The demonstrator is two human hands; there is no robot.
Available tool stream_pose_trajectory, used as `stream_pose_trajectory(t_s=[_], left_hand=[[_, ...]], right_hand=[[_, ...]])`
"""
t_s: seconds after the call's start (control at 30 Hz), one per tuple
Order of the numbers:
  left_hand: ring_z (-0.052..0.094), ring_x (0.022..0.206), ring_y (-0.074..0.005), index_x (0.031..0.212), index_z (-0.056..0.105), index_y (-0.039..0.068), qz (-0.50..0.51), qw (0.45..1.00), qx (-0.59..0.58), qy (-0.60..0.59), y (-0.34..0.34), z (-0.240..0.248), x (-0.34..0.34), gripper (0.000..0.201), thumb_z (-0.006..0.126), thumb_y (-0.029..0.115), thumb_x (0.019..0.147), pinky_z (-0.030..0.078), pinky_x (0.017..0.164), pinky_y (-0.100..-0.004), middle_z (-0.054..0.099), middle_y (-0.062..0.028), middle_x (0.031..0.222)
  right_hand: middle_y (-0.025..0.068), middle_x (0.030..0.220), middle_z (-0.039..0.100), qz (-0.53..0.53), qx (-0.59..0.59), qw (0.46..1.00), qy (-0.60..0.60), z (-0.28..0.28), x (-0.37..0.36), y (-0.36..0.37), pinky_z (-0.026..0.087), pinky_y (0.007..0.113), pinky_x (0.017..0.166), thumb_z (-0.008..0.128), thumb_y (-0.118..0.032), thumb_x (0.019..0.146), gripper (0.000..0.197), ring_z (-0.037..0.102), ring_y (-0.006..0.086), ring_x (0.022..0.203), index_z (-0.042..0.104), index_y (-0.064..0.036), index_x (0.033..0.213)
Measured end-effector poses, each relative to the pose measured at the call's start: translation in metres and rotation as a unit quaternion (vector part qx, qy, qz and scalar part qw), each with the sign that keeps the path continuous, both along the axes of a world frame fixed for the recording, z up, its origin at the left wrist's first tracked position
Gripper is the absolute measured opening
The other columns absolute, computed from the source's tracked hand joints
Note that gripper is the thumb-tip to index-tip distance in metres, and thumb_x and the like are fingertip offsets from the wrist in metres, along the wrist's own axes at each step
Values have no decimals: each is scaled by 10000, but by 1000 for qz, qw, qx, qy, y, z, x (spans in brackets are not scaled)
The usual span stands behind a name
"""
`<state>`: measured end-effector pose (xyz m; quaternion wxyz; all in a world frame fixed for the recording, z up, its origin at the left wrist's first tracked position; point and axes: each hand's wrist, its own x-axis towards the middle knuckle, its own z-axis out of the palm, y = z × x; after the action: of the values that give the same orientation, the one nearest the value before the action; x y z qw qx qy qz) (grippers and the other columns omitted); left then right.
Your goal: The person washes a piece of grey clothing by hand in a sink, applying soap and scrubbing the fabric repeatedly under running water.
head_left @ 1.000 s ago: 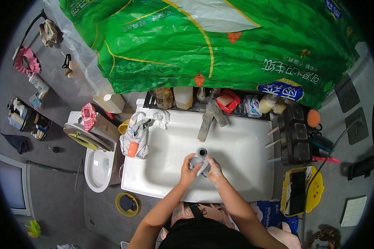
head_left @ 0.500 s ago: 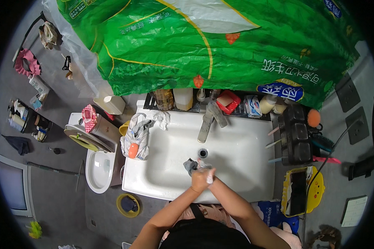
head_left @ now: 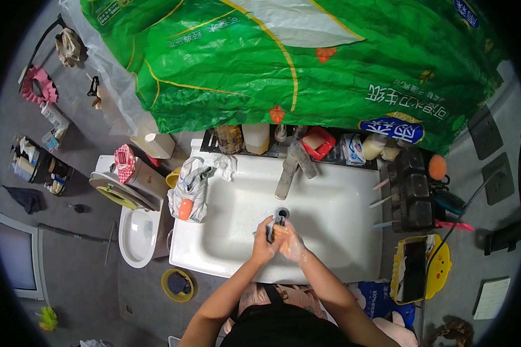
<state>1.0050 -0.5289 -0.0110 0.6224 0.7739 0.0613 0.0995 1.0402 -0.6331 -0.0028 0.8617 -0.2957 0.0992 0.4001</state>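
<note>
Over the white sink (head_left: 341,243), a small grey cloth (head_left: 270,231) is bunched between my two hands, just below the drain. My left hand (head_left: 264,247) curls round it from the left. Soapy foam covers my right hand (head_left: 292,243), whose fingers press on the cloth from the right. Most of the cloth is hidden by the fingers, so its exact kind does not show. On the left rim lies a wet white-and-grey garment (head_left: 192,188) with an orange bar of soap (head_left: 185,209) on top.
A grey faucet (head_left: 286,179) reaches over the drain. Behind it stand bottles and a red soap dish (head_left: 318,143). To the right are a black holder (head_left: 412,191) and a yellow basket (head_left: 440,266) with a phone. A toilet (head_left: 139,237) stands left; green plastic packaging (head_left: 226,63) hangs above.
My hands were clasped together with the cloth sticking out to the left. They have now parted slightly, and the cloth sits between the fingers of both.
</note>
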Motion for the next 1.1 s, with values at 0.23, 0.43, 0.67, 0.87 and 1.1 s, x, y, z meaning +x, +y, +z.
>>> stream_pose_trajectory(t_s=[0.23, 0.43, 0.67, 0.87, 1.1], left_hand=[[569, 767, -188, 987, 513, 4, 44, 855, -486, 175, 17, -23, 15, 357, 453, 332, 860, 465, 702, -299, 578, -85, 836], [573, 721, -163, 941, 554, 32, 91, 918, -366, 124, 11, -9, 17, 200, 488, 196, 846, 462, 665, -285, 595, -85, 817], [564, 595, -290, 720, 607, 37, -105, 961, 181, -181, -30, 22, -13, 106, 588, 141, 717, 460, 695, -334, 592, -123, 687], [509, 457, -321, 572, 571, 38, 77, 983, 166, -17, -14, -1, 11, 273, 550, 226, 769, 419, 489, -401, 526, -163, 531], [455, 413, -233, 529, 518, 31, 80, 983, 162, 37, 1, -1, 27, 380, 525, 294, 803, 371, 459, -348, 512, -143, 502]], right_hand=[[91, 972, 555, -165, -424, 821, -345, 1, -7, -14, 367, 285, 860, 428, -330, 850, 403, 499, 185, 953, 518, 13, 1043], [25, 778, 565, -102, -366, 921, -91, -18, 0, -5, 419, 257, 688, 565, -303, 789, 268, 531, 145, 704, 565, -56, 893], [11, 702, 511, -158, -166, 958, 174, -67, 3, -1, 441, 265, 562, 578, -269, 773, 323, 506, 157, 608, 515, -34, 985], [50, 867, 535, -71, -122, 983, 115, -36, -15, 14, 466, 327, 669, 418, -264, 856, 305, 539, 172, 767, 477, -71, 1085], [37, 957, 549, -30, -213, 973, 85, -13, -16, 11, 452, 340, 704, 517, -366, 806, 381, 541, 172, 859, 513, -63, 1038]])
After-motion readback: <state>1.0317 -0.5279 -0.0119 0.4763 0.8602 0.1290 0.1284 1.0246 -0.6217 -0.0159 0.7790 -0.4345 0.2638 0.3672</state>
